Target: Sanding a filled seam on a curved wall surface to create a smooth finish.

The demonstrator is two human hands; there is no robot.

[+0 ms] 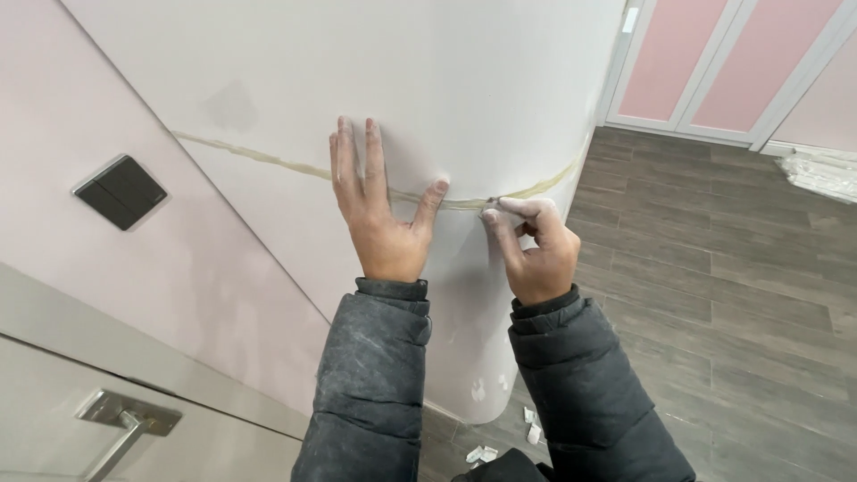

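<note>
Against the curved white wall (pixel 464 98), the left hand (pixel 382 214) lies flat, fingers spread, thumb touching a yellowish tape strip (pixel 268 161) that runs across the wall. Just beside it, the right hand (pixel 533 245) pinches the strip between thumb and forefinger. Paper scraps (pixel 500 442) lie on the wood floor (pixel 714 295) below; a dark switch plate (pixel 120 190) sits far left.

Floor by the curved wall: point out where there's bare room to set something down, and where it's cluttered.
The wood-look floor is bare from the right hand out toward the pink doors. A white plastic bundle crowds the far right edge. Small white scraps litter the foot of the curved wall, under the left hand and the sleeves.
</note>
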